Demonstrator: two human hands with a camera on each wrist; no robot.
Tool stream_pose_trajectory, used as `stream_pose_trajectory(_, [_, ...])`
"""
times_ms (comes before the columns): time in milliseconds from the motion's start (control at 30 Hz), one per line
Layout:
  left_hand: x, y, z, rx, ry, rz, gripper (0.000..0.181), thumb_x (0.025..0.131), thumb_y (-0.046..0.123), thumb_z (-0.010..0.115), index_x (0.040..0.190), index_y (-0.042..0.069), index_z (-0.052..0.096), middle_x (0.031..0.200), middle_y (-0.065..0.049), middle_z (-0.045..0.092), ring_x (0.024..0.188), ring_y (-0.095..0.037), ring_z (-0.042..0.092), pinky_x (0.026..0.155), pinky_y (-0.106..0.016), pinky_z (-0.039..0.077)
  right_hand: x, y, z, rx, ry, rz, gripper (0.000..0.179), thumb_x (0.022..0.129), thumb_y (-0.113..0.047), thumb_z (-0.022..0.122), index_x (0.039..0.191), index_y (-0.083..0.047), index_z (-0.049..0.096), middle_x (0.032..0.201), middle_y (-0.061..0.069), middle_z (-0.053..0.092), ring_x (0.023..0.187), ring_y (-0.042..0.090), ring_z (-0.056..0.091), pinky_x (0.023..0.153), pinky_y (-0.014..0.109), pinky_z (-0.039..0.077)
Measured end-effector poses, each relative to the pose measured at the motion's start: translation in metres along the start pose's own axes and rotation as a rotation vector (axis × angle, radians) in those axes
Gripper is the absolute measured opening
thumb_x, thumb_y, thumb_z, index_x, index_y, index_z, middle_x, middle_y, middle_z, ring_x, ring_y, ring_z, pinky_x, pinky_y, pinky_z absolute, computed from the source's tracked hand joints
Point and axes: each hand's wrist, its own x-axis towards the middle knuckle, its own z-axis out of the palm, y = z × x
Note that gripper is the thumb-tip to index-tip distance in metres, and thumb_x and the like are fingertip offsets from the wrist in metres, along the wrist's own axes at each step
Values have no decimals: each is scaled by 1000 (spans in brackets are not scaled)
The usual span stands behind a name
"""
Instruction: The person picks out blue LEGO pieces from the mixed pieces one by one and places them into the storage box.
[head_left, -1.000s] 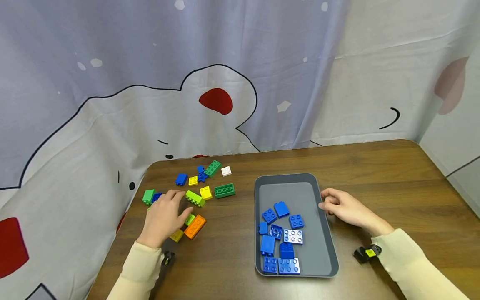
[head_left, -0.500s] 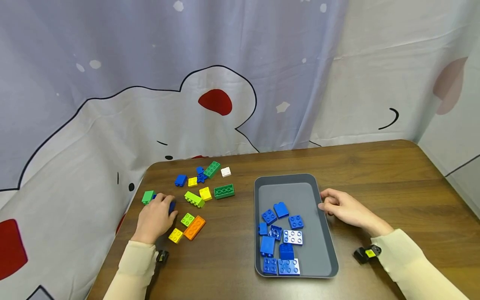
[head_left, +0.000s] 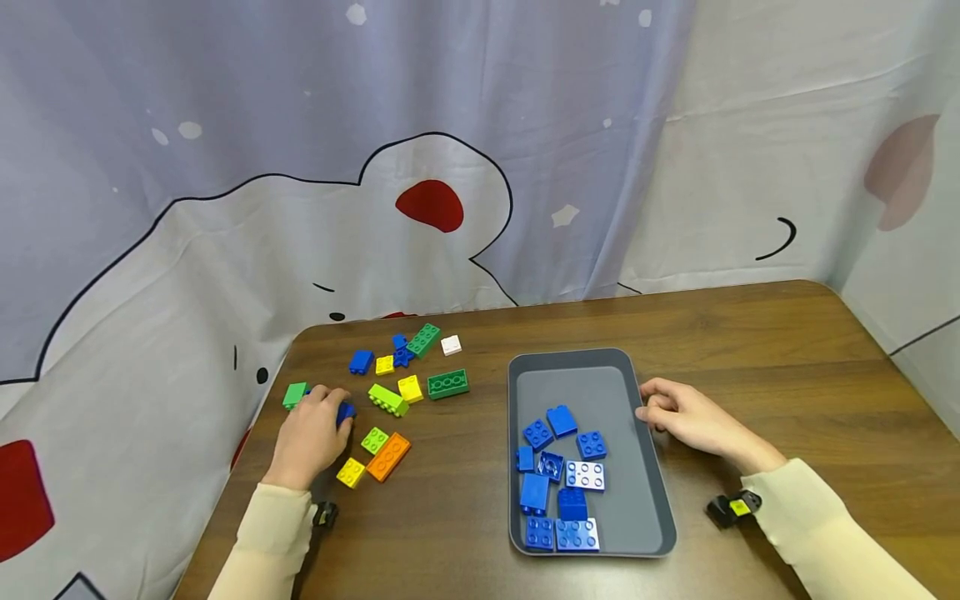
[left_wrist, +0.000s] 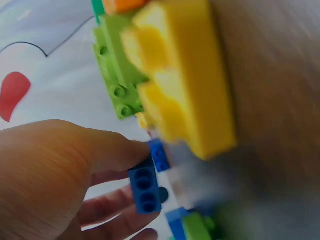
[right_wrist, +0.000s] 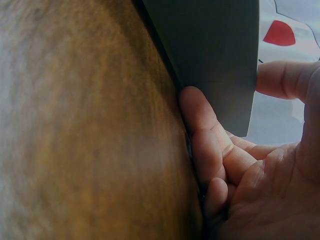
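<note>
My left hand (head_left: 309,435) is at the left side of the table, pinching a blue toy brick (left_wrist: 145,191) between thumb and fingers. Only a bit of that blue shows past the fingertips in the head view. A green brick (head_left: 296,395) lies just beyond this hand; a yellow brick (head_left: 351,472) lies to its right, near the wrist. My right hand (head_left: 693,423) holds the right edge of a grey tray (head_left: 577,382), thumb at the rim and curled fingers low against the outer wall. Several blue bricks (head_left: 535,493) lie inside the tray, mostly in its near left part.
Left of the tray lie an orange brick (head_left: 388,457), lime bricks (head_left: 387,400), dark green bricks (head_left: 447,383), yellow bricks, a white brick (head_left: 451,345) and more blue ones (head_left: 362,362). A printed curtain (head_left: 562,167) hangs behind the table (head_left: 750,350).
My left hand has moved slightly left and down, away from the lime bricks, and its fingers have closed on the blue brick. The right hand and tray have stayed put.
</note>
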Motion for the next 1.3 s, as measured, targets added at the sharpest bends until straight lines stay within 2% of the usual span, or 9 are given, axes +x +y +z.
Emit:
stream_pose_trajectory(167, [-2, 19, -8, -17, 130, 52, 31, 87, 11, 76, 116, -1, 72, 108, -23, 67, 90, -40, 67, 78, -56, 60, 0, -1, 0, -5, -4, 0, 40, 99, -20, 65, 128, 6, 58, 71, -1, 57, 64, 6, 50, 62, 24, 40])
stream_pose_trajectory(333, [-3, 47, -15, -11, 179, 142, 31, 87, 16, 79, 113, 0, 73, 104, -18, 68, 84, -34, 67, 73, -49, 60, 0, -1, 0, -11, -8, -9, 39, 99, -21, 65, 127, 5, 58, 71, -1, 57, 63, 5, 50, 60, 24, 39])
stream_pose_trajectory(500, [-2, 84, -18, -39, 155, 202, 38, 88, 23, 82, 118, 3, 72, 108, -15, 67, 90, -31, 68, 81, -48, 61, 0, 1, -1, -24, -6, -10, 38, 100, -21, 65, 127, 5, 59, 71, -2, 58, 64, 5, 51, 62, 23, 40])
stream_pose_trajectory(600, [-1, 109, -19, -66, 150, 258, 39, 89, 26, 82, 120, 5, 72, 108, -12, 66, 93, -27, 69, 85, -46, 61, 0, 1, -1, -24, -5, -16, 38, 100, -20, 65, 127, 6, 58, 72, -2, 58, 65, 4, 52, 62, 23, 40])
stream_pose_trajectory(767, [-2, 150, -20, -117, 115, 353, 39, 92, 29, 80, 124, 10, 70, 110, -7, 66, 92, -20, 67, 87, -39, 61, 0, 2, 0, -15, -7, -21, 38, 100, -19, 65, 128, 7, 58, 72, -2, 59, 65, 4, 51, 62, 23, 40])
stream_pose_trajectory(900, [-3, 180, -19, -127, 62, 424, 37, 95, 35, 76, 125, 14, 68, 112, -3, 64, 89, -15, 65, 83, -33, 61, 0, 2, 0, -13, -4, -17, 40, 100, -19, 65, 129, 7, 57, 72, -1, 59, 65, 4, 51, 63, 23, 40])
stream_pose_trajectory(1133, [-6, 218, -20, -133, 17, 556, 38, 98, 40, 71, 128, 16, 66, 114, -2, 61, 78, -9, 63, 71, -23, 59, 0, 0, 0, -17, -7, -15, 41, 101, -20, 65, 130, 8, 57, 72, -1, 58, 66, 6, 53, 65, 23, 41])
stream_pose_trajectory(1300, [-13, 239, -19, -109, 16, 663, 37, 99, 40, 69, 128, 17, 66, 114, -1, 60, 77, -11, 62, 75, -26, 60, -1, -2, -1, -19, -12, -21, 40, 101, -20, 64, 129, 8, 57, 72, -2, 59, 69, 6, 54, 67, 23, 42])
